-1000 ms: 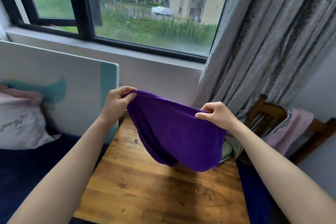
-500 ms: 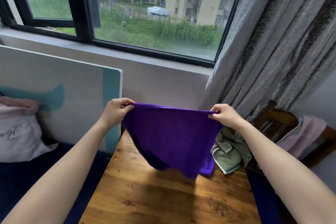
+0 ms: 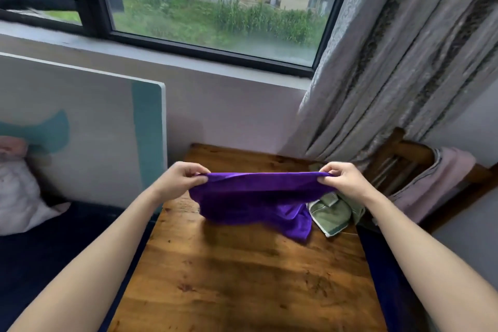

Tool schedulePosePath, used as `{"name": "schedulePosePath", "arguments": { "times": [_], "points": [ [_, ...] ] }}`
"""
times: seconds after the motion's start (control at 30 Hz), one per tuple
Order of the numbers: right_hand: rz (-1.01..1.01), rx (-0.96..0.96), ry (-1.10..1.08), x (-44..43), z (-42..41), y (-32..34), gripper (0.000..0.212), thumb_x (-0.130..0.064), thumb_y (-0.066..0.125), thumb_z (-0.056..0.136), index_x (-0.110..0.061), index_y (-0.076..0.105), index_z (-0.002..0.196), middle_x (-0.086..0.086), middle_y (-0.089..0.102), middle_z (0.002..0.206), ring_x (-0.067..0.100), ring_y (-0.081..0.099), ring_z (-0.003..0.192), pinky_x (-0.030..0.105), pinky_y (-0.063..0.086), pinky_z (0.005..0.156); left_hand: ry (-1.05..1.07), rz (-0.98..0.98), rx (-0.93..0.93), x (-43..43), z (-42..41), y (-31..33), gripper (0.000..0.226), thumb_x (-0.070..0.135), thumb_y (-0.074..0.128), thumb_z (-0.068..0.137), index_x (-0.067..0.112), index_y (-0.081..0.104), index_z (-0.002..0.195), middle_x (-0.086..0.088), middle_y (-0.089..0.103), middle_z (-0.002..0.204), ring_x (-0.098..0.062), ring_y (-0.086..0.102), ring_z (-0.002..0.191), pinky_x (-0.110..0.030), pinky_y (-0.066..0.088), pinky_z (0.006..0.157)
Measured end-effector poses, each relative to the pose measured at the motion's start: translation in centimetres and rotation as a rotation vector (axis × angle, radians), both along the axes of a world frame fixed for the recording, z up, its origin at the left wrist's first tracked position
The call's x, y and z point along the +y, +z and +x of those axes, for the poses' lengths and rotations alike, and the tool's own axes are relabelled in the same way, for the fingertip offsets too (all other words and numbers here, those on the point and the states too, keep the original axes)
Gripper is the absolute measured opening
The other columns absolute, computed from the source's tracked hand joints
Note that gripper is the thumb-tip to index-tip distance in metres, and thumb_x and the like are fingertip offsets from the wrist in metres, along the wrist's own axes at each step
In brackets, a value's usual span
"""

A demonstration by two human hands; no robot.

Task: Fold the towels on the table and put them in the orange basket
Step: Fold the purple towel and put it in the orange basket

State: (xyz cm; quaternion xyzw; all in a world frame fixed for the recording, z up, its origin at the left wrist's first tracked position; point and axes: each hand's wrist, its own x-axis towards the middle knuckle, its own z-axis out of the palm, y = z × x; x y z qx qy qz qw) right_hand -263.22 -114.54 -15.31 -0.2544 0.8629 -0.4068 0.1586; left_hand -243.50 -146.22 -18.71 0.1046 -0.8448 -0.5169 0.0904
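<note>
Motion blur softens the whole frame, worst at the pillow (image 3: 18, 197) left of the table (image 3: 242, 277). Both forearms run off the bottom edge. Left hand (image 3: 180, 183) pinches the left top corner of the purple towel (image 3: 256, 202), right hand (image 3: 342, 180) pinches the right top corner; fingertips partly buried in the cloth. The towel is stretched taut between them above the far half of the table. Its top edge is straight, the body sags in soft folds, and the lower right tail reaches the tabletop; whether the rest touches, cannot tell. Fabric looks plush with a slight sheen.

Green towel (image 3: 330, 214) lies crumpled at the table's right edge, partly hidden behind the purple towel and the right wrist; it has a darker stitched border.

The table is glossy wood, orange-brown with dark knots and scuffs, its near edge cut off. Right of the table stands a dark wooden chair (image 3: 398, 159), mostly covered by a pink cloth (image 3: 436, 183) and the grey patterned curtain (image 3: 404, 62). Left of the table stands a white panel (image 3: 80, 129) with teal shapes, and there is dark blue bedding (image 3: 40, 264) below it. Behind the table is a black-framed window (image 3: 215, 8).
</note>
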Motion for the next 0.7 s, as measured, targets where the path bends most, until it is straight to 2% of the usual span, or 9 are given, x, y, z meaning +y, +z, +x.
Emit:
{"name": "schedulePosePath", "arguments": {
  "times": [0.1,0.17,0.23,0.3,0.37,0.47,0.57,0.7],
  "points": [
    [0.246,-0.127,0.042,3.1,2.0,-6.4,0.031,0.010,0.065,0.077,-0.018,0.061,0.062,0.000,0.055,0.055,-0.004,0.047,0.041,0.013,0.036,0.049,-0.097,-0.070,-0.227,1.7,1.3,-6.3,0.030,0.001,0.063,0.085,0.030,0.065,0.076,0.018,0.066,0.063,0.007,0.056,0.063,-0.014,0.045,0.067],
    [0.433,-0.166,0.059,4.8,3.8,-10.7,0.033,0.002,0.068,0.075,-0.027,0.060,0.059,-0.010,0.054,0.050,0.000,0.048,0.046,0.017,0.036,0.052,-0.141,-0.152,-0.373,3.1,2.3,-10.5,0.021,0.005,0.062,0.086,0.024,0.070,0.084,0.006,0.068,0.080,-0.002,0.060,0.078,-0.024,0.044,0.076],
    [0.604,-0.210,0.079,6.1,5.8,-14.6,0.027,-0.012,0.069,0.073,-0.032,0.058,0.058,-0.011,0.056,0.059,0.007,0.054,0.064,0.024,0.040,0.064,-0.201,-0.290,-0.508,4.8,3.5,-14.0,0.019,0.010,0.058,0.089,0.013,0.071,0.102,0.000,0.069,0.102,-0.013,0.061,0.099,-0.019,0.041,0.083],
    [0.723,-0.235,0.111,7.1,8.0,-17.6,0.017,-0.020,0.066,0.077,-0.031,0.060,0.066,-0.008,0.058,0.075,0.015,0.058,0.085,0.029,0.040,0.080,-0.241,-0.413,-0.593,6.7,5.1,-16.9,0.024,0.016,0.054,0.091,0.017,0.067,0.112,0.002,0.066,0.116,-0.015,0.058,0.110,-0.021,0.041,0.088],
    [0.824,-0.205,0.159,7.8,9.9,-19.2,0.011,-0.020,0.059,0.084,-0.030,0.062,0.081,-0.006,0.059,0.089,0.018,0.056,0.103,0.033,0.036,0.092,-0.274,-0.575,-0.617,8.6,6.5,-18.6,0.028,0.021,0.048,0.094,0.025,0.063,0.117,0.003,0.063,0.120,-0.018,0.055,0.114,-0.026,0.040,0.090],
    [0.913,-0.138,0.260,8.7,11.9,-20.9,0.015,-0.017,0.051,0.089,-0.026,0.063,0.092,-0.001,0.065,0.105,0.021,0.054,0.110,0.037,0.033,0.099,-0.343,-0.745,-0.667,11.0,8.2,-20.3,0.032,0.024,0.040,0.097,0.032,0.057,0.122,0.003,0.059,0.120,-0.018,0.050,0.118,-0.029,0.037,0.089],
    [0.955,-0.118,0.346,9.6,12.8,-22.0,0.016,-0.015,0.049,0.090,-0.023,0.064,0.093,0.001,0.064,0.104,0.023,0.055,0.108,0.040,0.033,0.101,-0.397,-0.832,-0.737,12.3,9.4,-21.0,0.032,0.024,0.038,0.096,0.033,0.057,0.121,0.002,0.059,0.118,-0.018,0.048,0.117,-0.030,0.034,0.089],
    [0.994,-0.110,0.514,10.5,13.2,-22.4,0.012,-0.018,0.053,0.089,-0.021,0.062,0.095,0.004,0.063,0.108,0.024,0.056,0.106,0.034,0.039,0.092,-0.456,-0.806,-0.872,13.8,10.5,-21.5,0.034,0.019,0.039,0.091,0.031,0.058,0.116,0.000,0.056,0.119,-0.020,0.044,0.118,-0.035,0.031,0.091]
  ]
}}
